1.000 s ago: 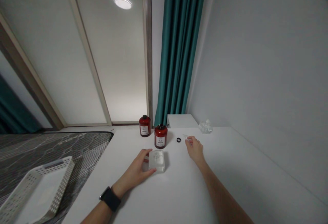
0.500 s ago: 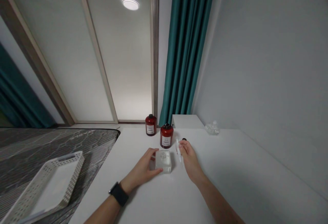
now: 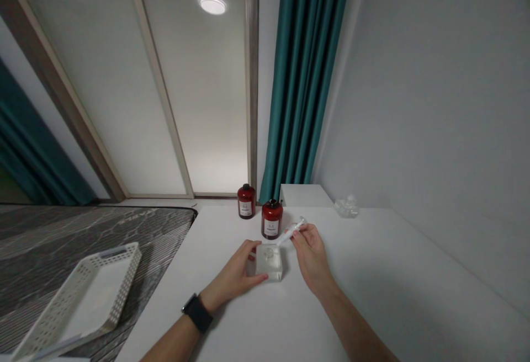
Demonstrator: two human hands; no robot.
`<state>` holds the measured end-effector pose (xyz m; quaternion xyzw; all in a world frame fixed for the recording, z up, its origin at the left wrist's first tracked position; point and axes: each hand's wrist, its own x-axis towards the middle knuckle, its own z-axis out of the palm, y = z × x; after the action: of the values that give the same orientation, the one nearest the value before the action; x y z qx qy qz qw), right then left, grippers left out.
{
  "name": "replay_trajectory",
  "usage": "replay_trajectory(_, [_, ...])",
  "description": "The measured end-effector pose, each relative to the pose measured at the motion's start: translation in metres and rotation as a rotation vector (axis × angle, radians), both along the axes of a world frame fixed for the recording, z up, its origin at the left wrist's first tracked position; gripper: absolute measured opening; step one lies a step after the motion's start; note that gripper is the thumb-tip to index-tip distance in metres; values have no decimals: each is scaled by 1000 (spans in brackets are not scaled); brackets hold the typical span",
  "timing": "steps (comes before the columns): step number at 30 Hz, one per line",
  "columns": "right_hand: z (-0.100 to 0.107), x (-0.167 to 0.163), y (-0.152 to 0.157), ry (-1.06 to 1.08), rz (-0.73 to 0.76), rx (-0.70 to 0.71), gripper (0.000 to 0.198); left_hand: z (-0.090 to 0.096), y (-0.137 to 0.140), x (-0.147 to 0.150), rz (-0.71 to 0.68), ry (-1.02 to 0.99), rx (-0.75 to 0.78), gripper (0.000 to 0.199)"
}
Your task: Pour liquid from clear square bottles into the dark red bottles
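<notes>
My left hand (image 3: 240, 269) is curled around the left side of a square clear glass bottle (image 3: 270, 262), with the thumb at its front and the fingers behind. A round mouth shows on the bottle's top. Pinched in my right hand (image 3: 309, 254) is a slim clear tube that looks like a syringe (image 3: 292, 230). It slants, with its thin end down by the bottle's back right corner and its wider end up to the right. I cannot tell whether the tip touches the glass. Just behind stands a dark red bottle (image 3: 271, 220) with a white label.
A second dark red bottle (image 3: 246, 202) stands farther back to the left. At the table's back right lies a clear crumpled-looking item (image 3: 346, 206), near a white box (image 3: 306, 195). Left of the white table (image 3: 265, 323), a white perforated basket (image 3: 134, 251) rests on a grey surface.
My right hand has turned the syringe from nearly upright to a slant, its lower end now toward the glass bottle. The left hand keeps its hold. The view has shifted slightly.
</notes>
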<state>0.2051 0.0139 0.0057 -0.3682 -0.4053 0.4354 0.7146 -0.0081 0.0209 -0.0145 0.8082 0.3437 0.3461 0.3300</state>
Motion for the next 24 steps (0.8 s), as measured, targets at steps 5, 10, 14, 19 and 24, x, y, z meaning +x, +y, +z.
replay_trajectory(5, [5, -8, -9, -73, 14, 28, 30, 2, -1, 1, 9, 5, -12, 61])
replay_trajectory(10, [-4, -16, -14, -224, 15, 92, 28, -1, -1, 2, 4, -21, -25, 63])
replay_trajectory(14, [-21, -19, -13, -421, 43, 115, 20, -2, 0, 2, 3, -12, -16, 64])
replay_trajectory(19, [-28, -19, -14, -558, 64, 89, 17, 1, -1, 3, 17, 9, 23, 65])
replay_trajectory(24, [-26, -19, -15, -636, 44, 83, 17, 1, -1, 3, 10, 2, 35, 65])
